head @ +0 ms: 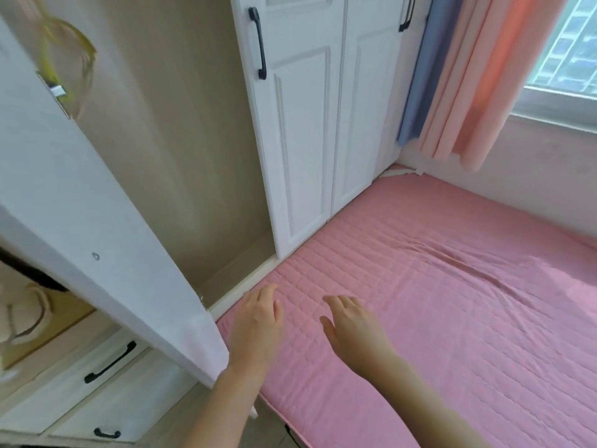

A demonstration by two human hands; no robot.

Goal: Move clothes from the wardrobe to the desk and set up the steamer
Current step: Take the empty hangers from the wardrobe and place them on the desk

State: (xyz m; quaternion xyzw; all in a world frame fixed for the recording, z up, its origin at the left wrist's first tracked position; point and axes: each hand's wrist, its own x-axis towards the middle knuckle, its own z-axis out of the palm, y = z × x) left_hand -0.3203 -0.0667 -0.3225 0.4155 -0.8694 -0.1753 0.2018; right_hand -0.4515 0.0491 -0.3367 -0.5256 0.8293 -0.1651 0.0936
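Left hand (pixel 258 318) and right hand (pixel 352 331) reach over the bed (pixel 452 318). Beyond the fingers (pixel 266 291) stands the wardrobe (pixel 307 124) — its open door (pixel 97 205) to their left, drawers (pixel 106 383) below it — with curtains (pixel 468 92) and window (pixel 565 59) beyond, right.

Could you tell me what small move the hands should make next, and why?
Probably lift the right hand to the handle of the closed door: it and the left hand hover empty over the mattress, and the open compartment shows no clothes where visible.

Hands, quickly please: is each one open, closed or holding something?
Left hand: open, holds nothing.
Right hand: open, holds nothing.
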